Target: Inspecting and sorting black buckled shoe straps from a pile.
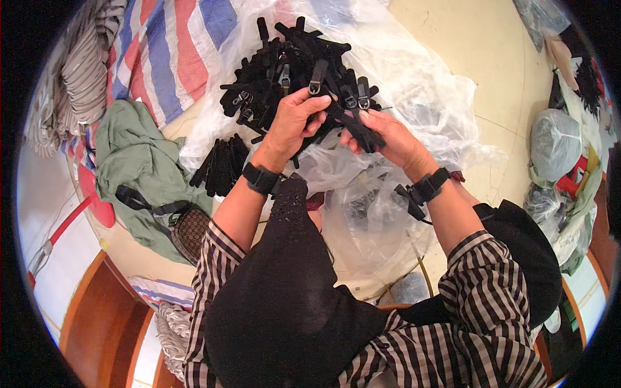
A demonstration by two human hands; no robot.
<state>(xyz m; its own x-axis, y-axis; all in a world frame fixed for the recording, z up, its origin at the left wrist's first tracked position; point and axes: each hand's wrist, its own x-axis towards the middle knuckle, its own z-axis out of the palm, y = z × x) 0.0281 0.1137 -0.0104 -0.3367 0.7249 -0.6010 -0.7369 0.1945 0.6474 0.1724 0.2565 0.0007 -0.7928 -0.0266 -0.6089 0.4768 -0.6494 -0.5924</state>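
In front of my body, my left hand [292,123] pinches a black buckle strap [317,77] between thumb and fingers, its silver buckle upward. Close by on the right, my right hand [394,137] is closed on black straps [363,132], with silver buckles standing above the thumb. The straps between the two hands overlap, so I cannot tell whether both hands grip the same one. Behind them lies a heap of similar black straps [272,64] with metal buckles. A smaller neat bundle of black strips [221,165] sits left of my left forearm.
Clear plastic sheeting [427,97] spreads under the heap. At left are a striped woven sheet [174,48], a green cloth [132,149], a brown patterned pouch [191,234] and bundled grey material [84,77]. Plastic-wrapped bags [555,145] line the right side.
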